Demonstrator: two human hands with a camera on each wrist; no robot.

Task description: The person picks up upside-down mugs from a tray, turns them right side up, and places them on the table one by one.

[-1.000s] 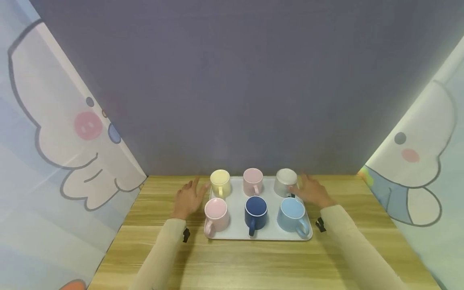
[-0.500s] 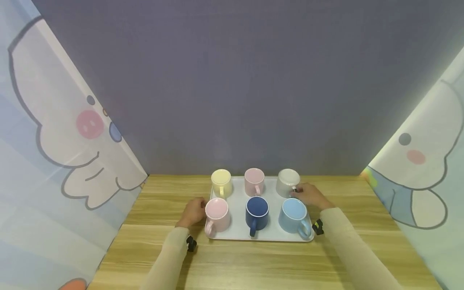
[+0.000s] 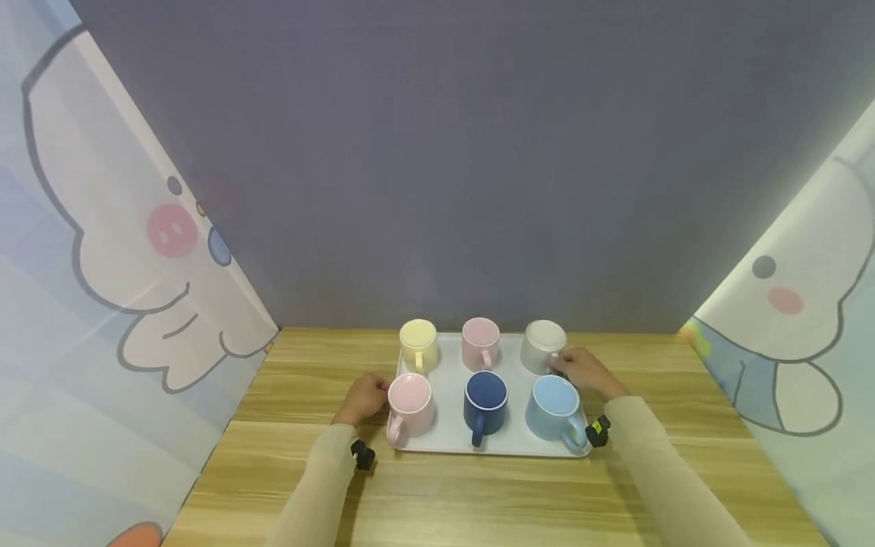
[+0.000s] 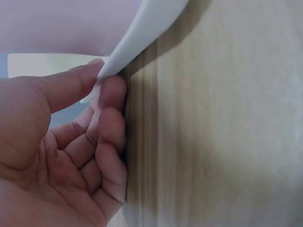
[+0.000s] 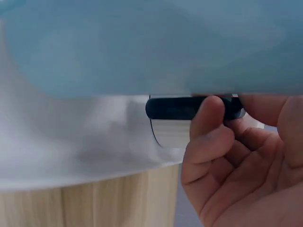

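My left hand (image 3: 364,398) is at the left edge of the white tray (image 3: 446,395), beside the front pink mug (image 3: 412,410). In the left wrist view its thumb and curled fingers pinch the tray's rim (image 4: 135,40), with the fingers on the underside. On the far side my right hand (image 3: 588,371) reaches to the white mug (image 3: 543,342) at the back right. Thumb and fingers grip that mug's dark handle (image 5: 170,109) in the right wrist view, partly hidden behind the light blue mug (image 5: 142,47).
A yellow mug (image 3: 418,339) and a pink mug (image 3: 480,339) stand along the tray's back; a dark blue mug (image 3: 485,406) is at its front middle. Under it lies a wood-grain table (image 3: 478,501). A grey panel (image 3: 437,190) rises close behind, with patterned cloth (image 3: 102,251) at the sides.
My left hand has come down from beside the yellow mug and closed on the tray's left rim. The right hand has shifted from the white mug's side onto its handle. The mugs stand unmoved.
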